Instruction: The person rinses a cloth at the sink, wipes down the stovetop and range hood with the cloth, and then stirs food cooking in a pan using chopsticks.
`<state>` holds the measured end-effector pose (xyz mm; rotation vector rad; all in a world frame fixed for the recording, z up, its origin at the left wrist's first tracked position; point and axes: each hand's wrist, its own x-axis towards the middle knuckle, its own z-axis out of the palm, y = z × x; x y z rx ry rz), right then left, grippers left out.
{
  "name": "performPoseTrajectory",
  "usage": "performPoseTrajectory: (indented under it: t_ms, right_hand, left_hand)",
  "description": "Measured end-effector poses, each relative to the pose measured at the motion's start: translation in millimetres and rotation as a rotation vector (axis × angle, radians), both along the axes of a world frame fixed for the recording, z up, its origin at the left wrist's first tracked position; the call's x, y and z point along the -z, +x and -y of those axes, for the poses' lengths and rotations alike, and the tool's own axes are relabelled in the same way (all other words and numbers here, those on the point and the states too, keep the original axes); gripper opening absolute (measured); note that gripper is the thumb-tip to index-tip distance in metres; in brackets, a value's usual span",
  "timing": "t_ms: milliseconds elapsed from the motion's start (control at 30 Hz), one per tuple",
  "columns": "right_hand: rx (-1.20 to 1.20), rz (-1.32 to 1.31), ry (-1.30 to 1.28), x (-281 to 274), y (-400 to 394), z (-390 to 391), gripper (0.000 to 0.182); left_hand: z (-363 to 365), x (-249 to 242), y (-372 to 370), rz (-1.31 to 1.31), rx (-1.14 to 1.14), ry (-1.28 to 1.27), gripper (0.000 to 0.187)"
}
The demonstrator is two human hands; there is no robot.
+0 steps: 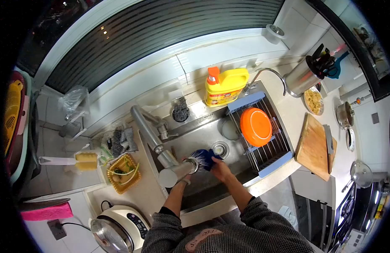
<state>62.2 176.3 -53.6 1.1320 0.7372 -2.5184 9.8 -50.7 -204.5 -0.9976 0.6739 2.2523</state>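
A dark blue piece, perhaps a cloth (206, 159), is held over the steel sink (195, 137) under water spraying from the faucet head (178, 173). My right hand (220, 170) grips its right edge, thumb on top. My left hand (186, 180) reaches in from the left beneath the faucet head, which hides its fingers. Just beyond the blue piece lies the drain (220, 149). A pale bowl (230, 130) sits in the sink near the rack. Upside down on the drying rack (264, 170) rests an orange basin (256, 127).
A yellow detergent jug (224, 89) stands behind the sink, near a scouring pad in a holder (180, 111). On the right are a cutting board (315, 147) and a knife (329, 145). Leftward are a yellow basket (124, 173) and an electric cooker (119, 227).
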Motion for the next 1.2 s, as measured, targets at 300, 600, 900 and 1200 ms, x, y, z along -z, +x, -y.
performPoseTrajectory:
  t_ms: [300,600,900,1200]
  right_hand:
    - [-0.373,-0.236,0.487,-50,-1,9,0.039]
    - [-0.036,-0.147,0.651,-43,-2,-24,0.022]
    - [-0.154,-0.276,1.002,-101,-38,-32,0.022]
    - [-0.098,-0.336,0.738,-52,-36,10,0.034]
  left_hand:
    - [-23,-60,-22,-0.737,0.157,0.189,0.022]
    - [-5,-183,-61,-0.952,0.556,-0.600,0.028]
    - [-26,-229,-44,-1.525,0.997,-1.108,0.044]
    - [-71,-237,-56,-1.327,0.897,-0.767,0.038]
